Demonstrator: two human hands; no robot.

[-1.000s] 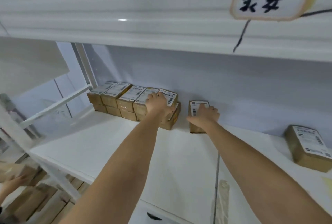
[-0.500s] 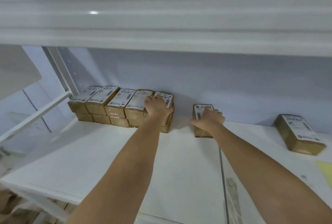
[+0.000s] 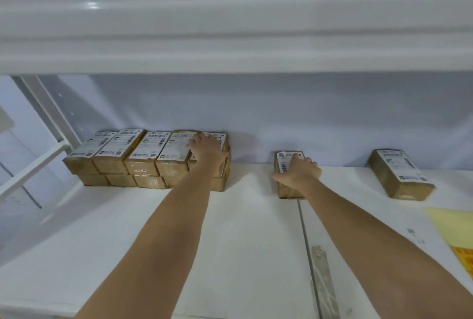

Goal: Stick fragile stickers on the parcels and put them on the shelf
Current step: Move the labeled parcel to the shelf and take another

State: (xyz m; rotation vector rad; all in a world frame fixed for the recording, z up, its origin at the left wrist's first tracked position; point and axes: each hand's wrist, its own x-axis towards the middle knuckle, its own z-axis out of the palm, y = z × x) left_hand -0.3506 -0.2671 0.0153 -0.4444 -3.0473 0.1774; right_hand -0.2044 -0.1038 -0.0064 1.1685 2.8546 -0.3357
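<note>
**Both hands on parcels at the back of the shelf**

While my left hand (image 3: 207, 148) rests flat, fingers relaxed, on the stacked parcels (image 3: 143, 158) at ten o'clock against the back wall, my right hand (image 3: 300, 171) curls over a single parcel (image 3: 288, 165) at one o'clock. Another parcel (image 3: 399, 174) lies at two o'clock on the white shelf (image 3: 243, 229), a yellow sheet (image 3: 453, 226) nearer me.

Parcel labels (image 3: 290, 162) show barcodes, print too blurred; nothing legible.
</note>
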